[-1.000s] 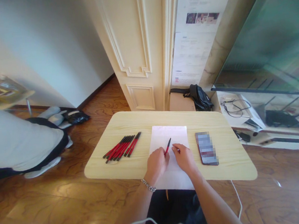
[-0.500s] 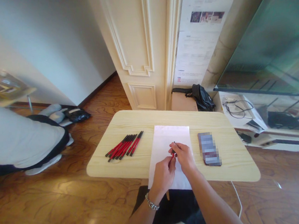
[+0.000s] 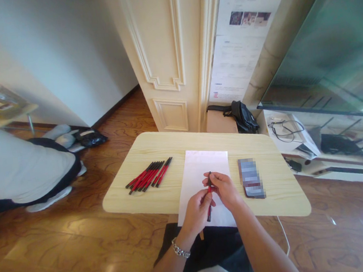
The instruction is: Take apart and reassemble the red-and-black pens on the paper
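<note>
A red-and-black pen (image 3: pixel 209 213) is held between my two hands above a white sheet of paper (image 3: pixel 206 161). My left hand (image 3: pixel 196 211) is closed round its red barrel, and the black lower end sticks out below the fingers. Higher up, my right hand (image 3: pixel 225 188) pinches the black upper end between thumb and fingers. Whether the cap there is on or loose I cannot tell. Several like pens (image 3: pixel 148 176) lie side by side in a slanted pile left of the paper.
On the pale wooden table (image 3: pixel 278 164), a phone-like thing with a blurred-out face (image 3: pixel 251 178) lies right of the paper. A black bag (image 3: pixel 244 116) rests on a box beyond the far edge. At left, a person in a white top (image 3: pixel 22 161) is bent over.
The pen now stands more upright and shows more of its length, with its lower end visible below my left hand. The view has shifted slightly; the pile of pens stays put.
</note>
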Tool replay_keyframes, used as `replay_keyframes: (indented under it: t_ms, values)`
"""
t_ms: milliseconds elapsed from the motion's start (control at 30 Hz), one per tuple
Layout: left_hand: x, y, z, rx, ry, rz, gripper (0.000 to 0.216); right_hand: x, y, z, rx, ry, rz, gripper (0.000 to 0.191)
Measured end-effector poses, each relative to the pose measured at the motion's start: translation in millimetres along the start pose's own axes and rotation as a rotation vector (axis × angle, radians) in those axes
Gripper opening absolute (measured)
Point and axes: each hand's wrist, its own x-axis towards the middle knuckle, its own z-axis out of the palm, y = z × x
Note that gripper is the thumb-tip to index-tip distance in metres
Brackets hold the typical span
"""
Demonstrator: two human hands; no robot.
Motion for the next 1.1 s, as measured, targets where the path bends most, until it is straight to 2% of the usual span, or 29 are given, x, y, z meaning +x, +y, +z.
replay_keyframes:
  t_ms: [67, 200, 367, 500, 700, 833, 1000, 1100]
  values:
    - [0, -1, 0, -0.034, 0.015, 0.001, 0.043, 0, -1, -1, -0.002, 0.004, 0.012, 0.045]
    - [1, -5, 3, -0.075, 0.026, -0.016, 0.043, 1, 0, -4, -0.107, 0.087, -0.042, 0.036]
    - [2, -10, 6, -0.114, 0.016, -0.037, 0.041, 1, 3, -8, -0.028, -0.005, 0.006, 0.040]
    - [2, -11, 6, -0.140, 0.008, -0.019, 0.036, 3, 4, -9, -0.171, 0.112, -0.045, 0.037]
    - [4, -14, 6, -0.184, 0.010, -0.014, 0.033, 2, 4, -9, -0.066, -0.004, -0.004, 0.040]
    - [4, -16, 7, -0.201, 0.015, -0.015, 0.032, 3, 5, -10, -0.206, 0.082, -0.050, 0.038]
    - [4, -18, 7, -0.208, 0.013, -0.011, 0.031, 3, 6, -11, -0.116, -0.030, -0.003, 0.041]
    - [5, -20, 7, -0.213, 0.012, 0.000, 0.031, 4, 7, -12, -0.196, 0.026, -0.024, 0.041]
